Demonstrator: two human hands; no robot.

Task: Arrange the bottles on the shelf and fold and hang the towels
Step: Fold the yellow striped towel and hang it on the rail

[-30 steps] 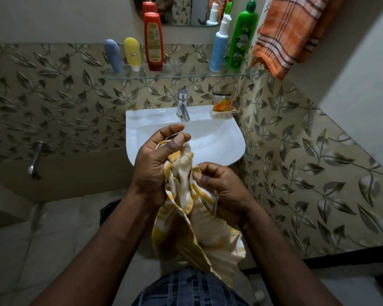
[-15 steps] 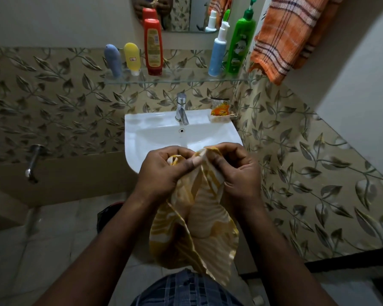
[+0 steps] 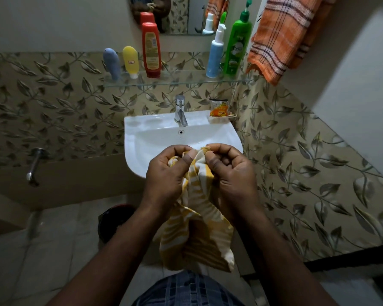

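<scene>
A yellow and white striped towel (image 3: 197,235) hangs bunched in front of the sink. My left hand (image 3: 166,175) grips its upper part, thumb pressed on the cloth. My right hand (image 3: 232,173) pinches the top edge beside it. An orange checked towel (image 3: 281,38) hangs high on the right wall. On the glass shelf (image 3: 181,81) stand a grey-blue bottle (image 3: 112,62), a yellow bottle (image 3: 130,60), a red bottle (image 3: 151,49), a blue pump bottle (image 3: 215,54) and a green pump bottle (image 3: 237,43).
A white sink (image 3: 142,133) with a chrome tap (image 3: 180,110) sits under the shelf. An orange packet (image 3: 219,110) lies on its right corner. A mirror (image 3: 186,14) hangs above. A wall spout (image 3: 34,164) sticks out at the left. Leaf-patterned tiles cover both walls.
My right hand rose from lower on the towel to its top edge, beside my left hand. Both hands now hold the top together, and the view has tilted slightly.
</scene>
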